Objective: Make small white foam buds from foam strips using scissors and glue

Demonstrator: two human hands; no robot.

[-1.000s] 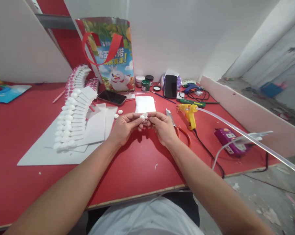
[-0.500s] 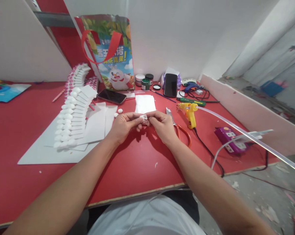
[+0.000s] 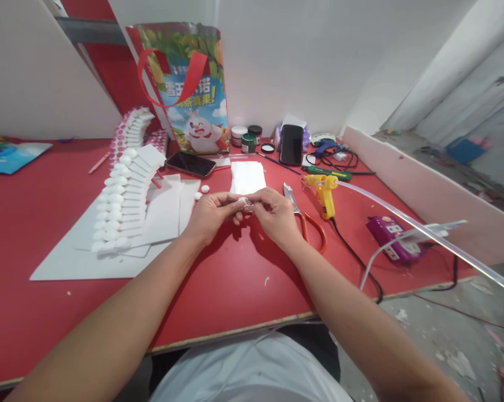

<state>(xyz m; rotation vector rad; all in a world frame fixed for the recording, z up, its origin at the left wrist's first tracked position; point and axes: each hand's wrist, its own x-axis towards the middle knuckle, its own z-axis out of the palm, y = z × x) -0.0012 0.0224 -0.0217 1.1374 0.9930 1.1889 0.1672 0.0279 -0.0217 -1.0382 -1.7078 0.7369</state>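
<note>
Both hands meet above the middle of the red table point(image 3: 235, 285). My left hand point(image 3: 213, 215) and my right hand point(image 3: 274, 213) pinch one small white piece point(image 3: 244, 201) between their fingertips, fingers closed round it. Just beyond the hands lies a white folded sheet point(image 3: 247, 177). Two small white discs point(image 3: 202, 192) rest on the table left of the hands. Red-handled scissors point(image 3: 305, 219) lie right beside my right hand.
A row of white spoon-shaped pieces point(image 3: 115, 206) lies on white sheets point(image 3: 109, 257) at left. A yellow glue gun point(image 3: 325, 192) with a long clear stick, a purple power strip point(image 3: 392, 237), two phones point(image 3: 191, 164), paint jars point(image 3: 248, 143) and a printed bag point(image 3: 188, 95) stand around.
The hands have stayed together on the small white piece, shifting only slightly as the fingers work it. Nothing else on the table has moved.
</note>
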